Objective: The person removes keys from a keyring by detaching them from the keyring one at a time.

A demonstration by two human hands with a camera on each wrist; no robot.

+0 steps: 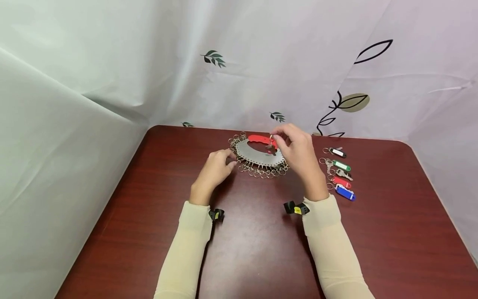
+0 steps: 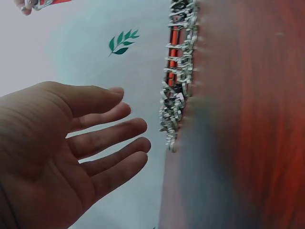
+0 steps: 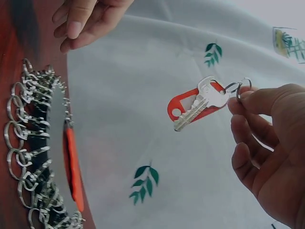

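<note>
My right hand (image 1: 298, 153) pinches a key ring (image 3: 232, 87) between thumb and fingertip. From the ring hang a silver key (image 3: 193, 114) and a red key tag (image 3: 174, 106), held up above a curved metal plate (image 1: 257, 157) with a red grip (image 1: 258, 138). Small clips with split rings (image 3: 16, 129) line the plate's edge. Beside the plate's left end is my left hand (image 1: 214, 170), its fingers loosely bent with nothing between them; in the left wrist view that hand (image 2: 71, 143) stands apart from the clips (image 2: 174, 105).
Several tagged keys lie in a column on the table's right side: a black tag (image 1: 338, 153), a green tag (image 1: 341, 165), a red tag (image 1: 342, 182) and a blue tag (image 1: 345, 193). White cloth (image 1: 239, 83) hangs behind the dark red table (image 1: 254, 253).
</note>
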